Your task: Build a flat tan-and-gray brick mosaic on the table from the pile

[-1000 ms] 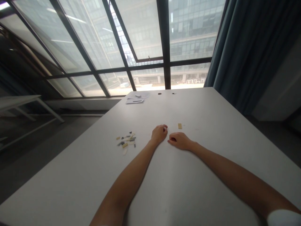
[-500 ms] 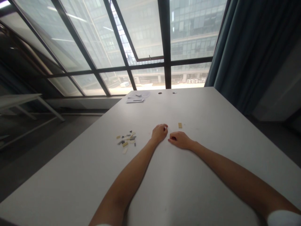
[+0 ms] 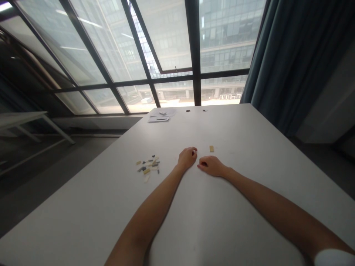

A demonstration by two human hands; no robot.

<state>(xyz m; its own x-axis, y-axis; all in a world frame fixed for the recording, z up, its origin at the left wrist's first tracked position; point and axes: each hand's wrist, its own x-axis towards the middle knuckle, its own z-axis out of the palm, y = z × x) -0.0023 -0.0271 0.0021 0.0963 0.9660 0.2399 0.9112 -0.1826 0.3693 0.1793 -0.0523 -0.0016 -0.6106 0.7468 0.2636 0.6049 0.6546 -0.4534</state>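
Observation:
My left hand (image 3: 187, 157) rests on the white table (image 3: 177, 133), its fingers loosely curled inward with nothing visible in them. Just to its right lies my right hand (image 3: 212, 166), curled into a loose fist with a dark hollow between thumb and fingers and no object showing. A small gap separates the two hands. A tan rectangular piece, like a toy building plate (image 3: 211, 148), lies flat beyond my right hand, untouched. Left of my left hand is a loose pile of small tan, grey, dark and pale pieces (image 3: 146, 171).
White papers (image 3: 158, 119) lie at the far left of the table. Two small dark round spots, one a disc (image 3: 188, 111), are near the far edge. Behind stand tall windows; a blue curtain (image 3: 271, 66) hangs at right, and another table (image 3: 22, 117) stands at left.
The view has shifted very slightly. Both hands keep their places and curled shapes, and the pieces on the table have not moved.

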